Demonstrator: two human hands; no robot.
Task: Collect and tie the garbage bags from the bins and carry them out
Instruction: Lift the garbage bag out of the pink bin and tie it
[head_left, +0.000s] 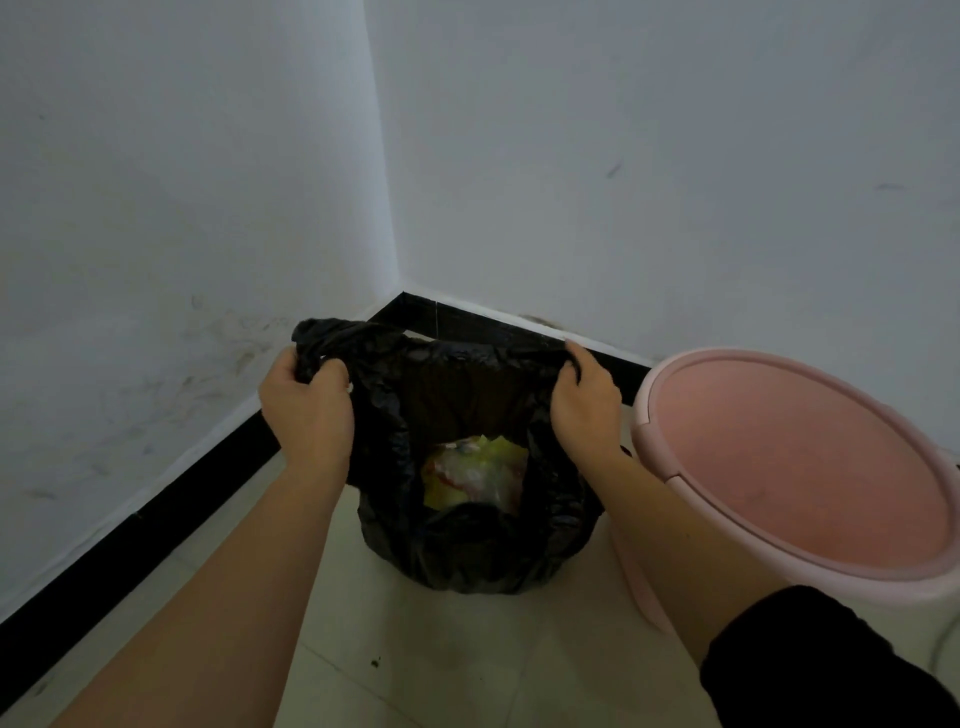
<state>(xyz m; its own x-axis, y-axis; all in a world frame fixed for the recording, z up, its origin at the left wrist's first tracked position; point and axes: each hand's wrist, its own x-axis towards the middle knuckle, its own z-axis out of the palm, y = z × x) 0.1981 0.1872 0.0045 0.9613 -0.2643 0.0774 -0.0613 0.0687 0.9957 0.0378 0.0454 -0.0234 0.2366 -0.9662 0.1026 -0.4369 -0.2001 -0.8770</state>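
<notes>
My sleeve (810, 660) overlaps the bin's (800, 467) near side. Just left of the bin the bag (467, 561) stands on the floor (467, 654), trash (470, 478) inside. My left hand (306, 410) and right hand (584, 402) each clutch its rim.

The left hand (306, 410) and right hand (584, 400) are bare; a black sleeve (810, 665) bunches above the right elbow.

We are looking at a black garbage bag (467, 561), and inside it rubbish (467, 478) is showing yellow, white and a little red. The bin (655, 447) is showing pale pink all over. The wall (623, 156) is appearing white with grey scuff marks, the skirting (156, 509) plain black, the floor tiles (467, 649) pale cream, our sleeve (810, 660) black.
</notes>
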